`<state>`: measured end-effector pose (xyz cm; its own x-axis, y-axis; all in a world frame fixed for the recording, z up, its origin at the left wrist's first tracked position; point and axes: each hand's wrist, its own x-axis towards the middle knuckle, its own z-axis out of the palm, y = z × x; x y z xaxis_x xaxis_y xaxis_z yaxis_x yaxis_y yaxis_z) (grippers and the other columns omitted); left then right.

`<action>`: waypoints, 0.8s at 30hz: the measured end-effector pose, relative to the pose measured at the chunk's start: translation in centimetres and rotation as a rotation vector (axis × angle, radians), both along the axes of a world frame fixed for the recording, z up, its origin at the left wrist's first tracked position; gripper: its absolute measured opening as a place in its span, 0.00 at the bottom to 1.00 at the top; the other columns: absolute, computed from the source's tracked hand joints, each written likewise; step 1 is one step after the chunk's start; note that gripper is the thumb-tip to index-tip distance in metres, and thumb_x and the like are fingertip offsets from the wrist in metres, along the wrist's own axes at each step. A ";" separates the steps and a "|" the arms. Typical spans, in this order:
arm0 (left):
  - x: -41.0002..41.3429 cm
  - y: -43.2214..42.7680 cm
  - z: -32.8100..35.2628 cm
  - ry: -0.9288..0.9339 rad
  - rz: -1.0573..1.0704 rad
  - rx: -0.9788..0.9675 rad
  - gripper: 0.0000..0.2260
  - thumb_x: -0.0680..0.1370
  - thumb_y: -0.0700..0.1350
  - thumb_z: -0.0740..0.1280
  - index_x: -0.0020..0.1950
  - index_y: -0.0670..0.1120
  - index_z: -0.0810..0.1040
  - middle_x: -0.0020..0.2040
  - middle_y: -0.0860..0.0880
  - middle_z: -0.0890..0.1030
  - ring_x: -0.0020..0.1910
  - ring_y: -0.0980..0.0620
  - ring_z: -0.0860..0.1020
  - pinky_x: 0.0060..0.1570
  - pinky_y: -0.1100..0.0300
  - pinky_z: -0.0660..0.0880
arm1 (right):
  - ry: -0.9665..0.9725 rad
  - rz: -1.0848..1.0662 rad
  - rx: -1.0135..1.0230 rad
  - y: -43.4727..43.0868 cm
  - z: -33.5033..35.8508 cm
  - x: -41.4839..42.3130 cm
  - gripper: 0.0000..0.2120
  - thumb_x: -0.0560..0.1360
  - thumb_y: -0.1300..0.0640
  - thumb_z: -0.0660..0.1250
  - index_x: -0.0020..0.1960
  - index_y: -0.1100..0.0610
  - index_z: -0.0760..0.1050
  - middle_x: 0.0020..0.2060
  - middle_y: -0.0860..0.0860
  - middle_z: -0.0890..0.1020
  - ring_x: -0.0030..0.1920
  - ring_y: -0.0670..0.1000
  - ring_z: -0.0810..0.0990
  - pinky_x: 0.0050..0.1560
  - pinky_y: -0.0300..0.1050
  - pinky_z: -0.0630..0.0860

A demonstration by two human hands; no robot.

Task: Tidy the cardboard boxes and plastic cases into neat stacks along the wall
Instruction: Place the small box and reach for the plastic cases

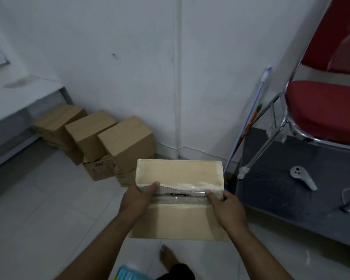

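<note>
Head view looks down on the cardboard box (179,172) I hold in front of me above the tiled floor (38,209), its taped top flaps facing up with a narrow gap between them. My left hand (138,196) grips the box at its left side, thumb laid on the far flap's edge, and my right hand (225,207) grips its right side the same way. Beyond the box and to its left, stacked brown boxes (127,142) stand in a row against the white wall (129,67). Right of the box lies a dark grey mat (281,199) with a white controller (303,177) and a red chair (323,110) on it. A broom handle (249,122) leans on the wall past the box's far right corner. Nearer me than the box are my bare foot (168,257) and a blue plastic case (127,273), only partly in view.
</note>
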<state>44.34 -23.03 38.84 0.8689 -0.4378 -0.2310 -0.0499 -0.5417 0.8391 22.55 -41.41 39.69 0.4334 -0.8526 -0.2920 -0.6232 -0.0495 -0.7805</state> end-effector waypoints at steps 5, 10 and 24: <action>6.8 -8.8 -2.3 0.080 -0.094 -0.131 0.35 0.67 0.72 0.74 0.68 0.56 0.77 0.60 0.60 0.84 0.60 0.56 0.81 0.62 0.52 0.78 | 0.066 -0.008 -0.070 -8.2 0.0 6.9 0.22 0.80 0.40 0.65 0.71 0.46 0.74 0.62 0.49 0.81 0.57 0.55 0.80 0.49 0.46 0.73; 15.3 -13.9 -1.9 0.109 -0.208 -0.123 0.31 0.70 0.73 0.71 0.68 0.59 0.78 0.59 0.62 0.83 0.60 0.59 0.81 0.63 0.55 0.77 | 0.052 0.028 -0.052 -13.8 0.9 15.0 0.20 0.80 0.42 0.67 0.70 0.47 0.73 0.62 0.48 0.80 0.58 0.54 0.80 0.52 0.46 0.72; 30.5 -19.5 -4.9 0.203 0.058 -0.054 0.29 0.69 0.70 0.73 0.65 0.57 0.78 0.58 0.56 0.84 0.56 0.55 0.82 0.56 0.54 0.80 | 0.106 0.273 0.058 -25.5 -4.1 36.2 0.23 0.76 0.40 0.68 0.67 0.50 0.78 0.62 0.48 0.83 0.60 0.54 0.82 0.56 0.46 0.78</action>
<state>74.82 -42.48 33.96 0.8313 -0.4045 -0.3812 0.1528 -0.4930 0.8565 58.79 -66.88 35.64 0.6091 -0.6892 -0.3925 -0.6711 -0.1842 -0.7181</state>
